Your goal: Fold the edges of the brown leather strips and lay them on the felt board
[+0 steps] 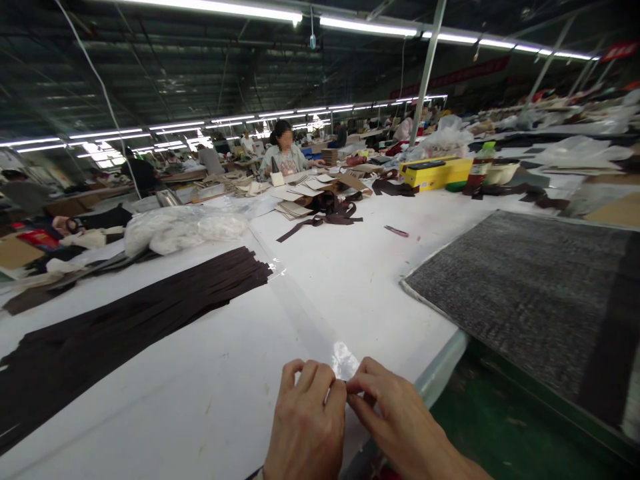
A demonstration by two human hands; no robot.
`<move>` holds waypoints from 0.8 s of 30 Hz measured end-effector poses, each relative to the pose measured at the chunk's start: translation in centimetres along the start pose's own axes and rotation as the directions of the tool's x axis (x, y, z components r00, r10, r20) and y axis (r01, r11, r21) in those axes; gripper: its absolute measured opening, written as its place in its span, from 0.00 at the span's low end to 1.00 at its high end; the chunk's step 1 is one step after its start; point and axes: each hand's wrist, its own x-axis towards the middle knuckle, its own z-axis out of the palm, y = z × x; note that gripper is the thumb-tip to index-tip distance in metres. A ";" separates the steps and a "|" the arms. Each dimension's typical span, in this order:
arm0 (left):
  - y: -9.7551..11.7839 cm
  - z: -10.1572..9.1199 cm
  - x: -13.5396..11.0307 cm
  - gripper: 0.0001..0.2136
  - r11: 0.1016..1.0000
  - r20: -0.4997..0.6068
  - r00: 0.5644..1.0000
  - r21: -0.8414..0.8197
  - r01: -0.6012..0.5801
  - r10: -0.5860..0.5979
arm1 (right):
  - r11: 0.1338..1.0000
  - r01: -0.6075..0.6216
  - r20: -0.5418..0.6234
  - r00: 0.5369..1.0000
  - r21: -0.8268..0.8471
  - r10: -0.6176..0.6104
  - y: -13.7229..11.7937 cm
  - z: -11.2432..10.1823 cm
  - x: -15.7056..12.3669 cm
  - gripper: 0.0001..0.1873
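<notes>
Low in the head view, my left hand (309,420) and my right hand (395,417) meet close to the near edge of the white table (210,387). Both are closed, fingertips pressed together in a pinch. A tiny dark bit shows between them, too small to name; the rest is hidden by the fingers. Just beyond the fingertips, a shiny clear patch (344,359) reflects light on the tabletop. Left of my hands lies a long bundle of dark brown fabric strips (150,310), apart from both hands.
A dark grey textured sheet (530,293) overhangs the table at right. A pink cutter (397,231) lies mid-table. Beyond are loose brown strips (330,217), a yellow box (435,175), a bottle (480,170) and plastic bags (190,227). Across the table sits a person (287,157).
</notes>
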 end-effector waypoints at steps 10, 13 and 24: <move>0.7 -0.1 0.9 0.12 0.998 -0.083 0.997 0.067 0.013 -0.007 | 0.992 0.042 0.040 0.998 -0.115 -0.037 0.2 0.0 -0.3 0.10; 0.2 -0.8 1.1 0.12 0.996 -0.087 0.993 0.043 0.084 -0.080 | 0.999 -0.011 0.024 1.000 -0.034 0.012 0.7 0.1 -0.2 0.09; 0.3 0.4 -0.1 0.09 0.984 0.057 0.992 -0.137 0.117 -0.111 | 0.965 -0.062 -0.006 0.998 0.256 0.066 1.1 0.1 0.0 0.09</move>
